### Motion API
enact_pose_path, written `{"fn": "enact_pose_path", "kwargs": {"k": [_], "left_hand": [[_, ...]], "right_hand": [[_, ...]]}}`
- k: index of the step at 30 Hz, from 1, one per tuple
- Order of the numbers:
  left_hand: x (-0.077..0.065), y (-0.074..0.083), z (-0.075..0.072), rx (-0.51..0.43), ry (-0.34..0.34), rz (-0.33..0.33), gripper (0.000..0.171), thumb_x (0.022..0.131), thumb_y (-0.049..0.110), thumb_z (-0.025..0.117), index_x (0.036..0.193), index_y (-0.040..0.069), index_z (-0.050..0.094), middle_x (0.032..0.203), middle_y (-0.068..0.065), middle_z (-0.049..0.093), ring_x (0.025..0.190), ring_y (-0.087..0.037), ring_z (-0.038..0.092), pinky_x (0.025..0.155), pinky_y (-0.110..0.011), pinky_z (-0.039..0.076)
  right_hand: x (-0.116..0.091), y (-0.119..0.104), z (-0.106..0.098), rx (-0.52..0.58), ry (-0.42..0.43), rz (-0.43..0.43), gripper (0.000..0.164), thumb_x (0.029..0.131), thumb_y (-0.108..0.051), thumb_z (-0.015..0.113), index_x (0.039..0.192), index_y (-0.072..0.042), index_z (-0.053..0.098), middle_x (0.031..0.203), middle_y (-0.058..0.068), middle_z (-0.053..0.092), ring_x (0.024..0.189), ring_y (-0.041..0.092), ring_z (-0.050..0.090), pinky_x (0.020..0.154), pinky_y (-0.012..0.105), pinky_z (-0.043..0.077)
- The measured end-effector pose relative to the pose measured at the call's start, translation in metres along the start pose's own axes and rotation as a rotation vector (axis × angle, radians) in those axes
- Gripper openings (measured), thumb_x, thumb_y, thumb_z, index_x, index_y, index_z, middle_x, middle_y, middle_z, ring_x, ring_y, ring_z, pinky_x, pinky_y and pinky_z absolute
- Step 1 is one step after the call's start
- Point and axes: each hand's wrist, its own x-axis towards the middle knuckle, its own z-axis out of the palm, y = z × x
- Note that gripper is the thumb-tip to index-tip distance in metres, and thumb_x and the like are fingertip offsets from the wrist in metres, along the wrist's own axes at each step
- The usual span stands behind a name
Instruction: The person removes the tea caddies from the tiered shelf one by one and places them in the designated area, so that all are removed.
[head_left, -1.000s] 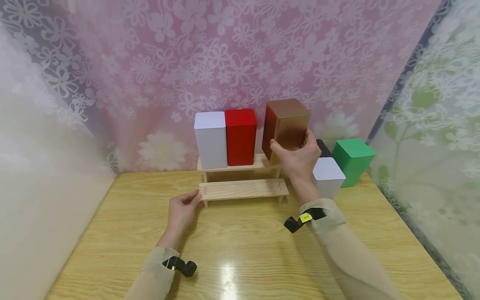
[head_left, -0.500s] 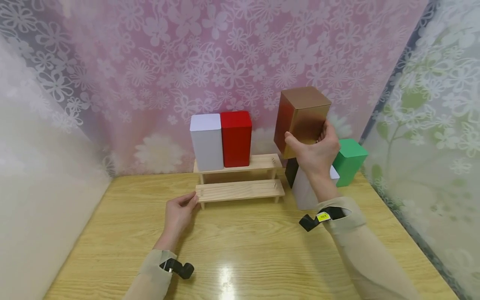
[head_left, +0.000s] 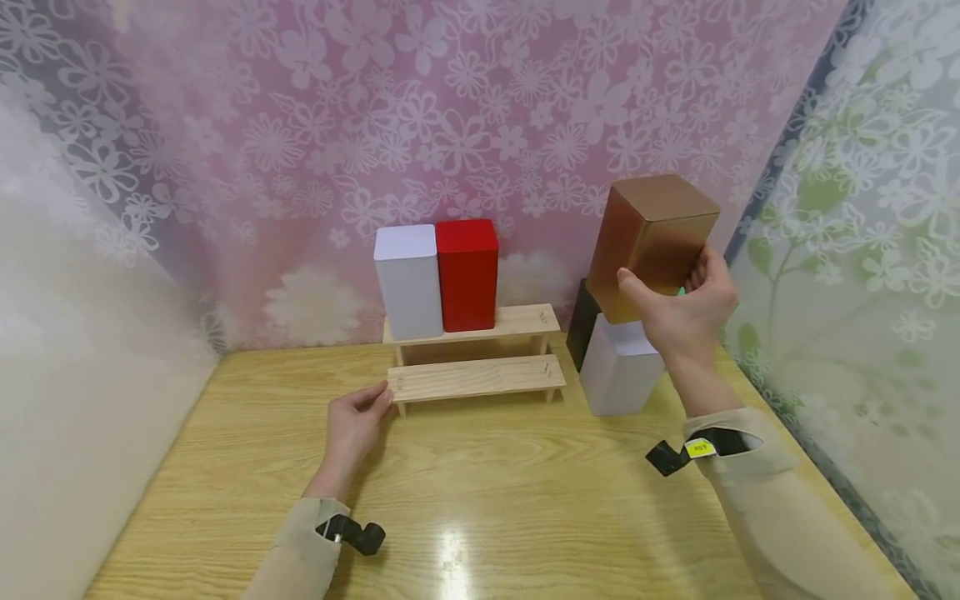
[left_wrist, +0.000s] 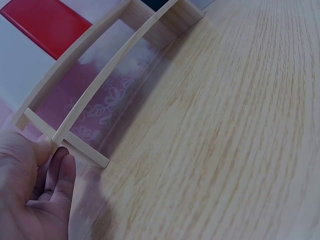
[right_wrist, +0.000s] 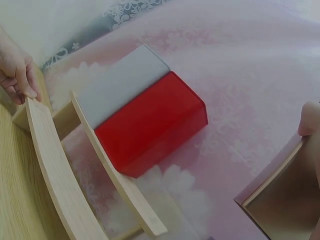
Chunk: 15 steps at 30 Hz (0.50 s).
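My right hand grips a metallic brown box, thumb on one side and fingers on the other. The box is held tilted in the air, above and behind a white box on the table. My left hand pinches the left end of the lower step of a small two-step wooden rack, thumb on top and fingers beneath. On the rack's upper step a white box and a red box stand upright side by side at the left. In the right wrist view the brown box shows only partly.
Right of the rack, a white box stands on the wooden table, with a black box behind it. A green box is almost wholly hidden behind my right hand. A pink flowered curtain hangs close behind the rack.
My right hand has lifted the brown box off the upper step's right end and carried it right, over the other boxes. My left hand keeps its pinch on the rack.
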Motion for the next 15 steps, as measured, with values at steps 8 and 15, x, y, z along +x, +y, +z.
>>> {"fn": "enact_pose_path", "kwargs": {"k": [8, 15], "left_hand": [[0.000, 0.001, 0.000, 0.008, 0.002, 0.006, 0.029, 0.101, 0.006, 0.074, 0.127, -0.006, 0.073, 0.126, -0.025, 0.071, 0.099, -0.019, 0.074, 0.084, -0.027, 0.064], [0.000, -0.001, 0.001, 0.018, 0.005, 0.008, 0.028, 0.101, 0.003, 0.073, 0.127, -0.007, 0.073, 0.128, -0.025, 0.070, 0.099, -0.018, 0.073, 0.083, -0.026, 0.064]], "right_hand": [[0.001, -0.003, -0.030, -0.014, 0.030, 0.058, 0.069, 0.070, -0.013, 0.096, 0.134, -0.009, 0.069, 0.116, 0.001, 0.071, 0.104, 0.015, 0.064, 0.094, 0.022, 0.055], [0.003, 0.004, -0.056, -0.042, 0.073, 0.090, 0.066, 0.069, -0.010, 0.096, 0.130, -0.011, 0.071, 0.113, 0.000, 0.070, 0.102, 0.015, 0.064, 0.092, 0.021, 0.055]]}}
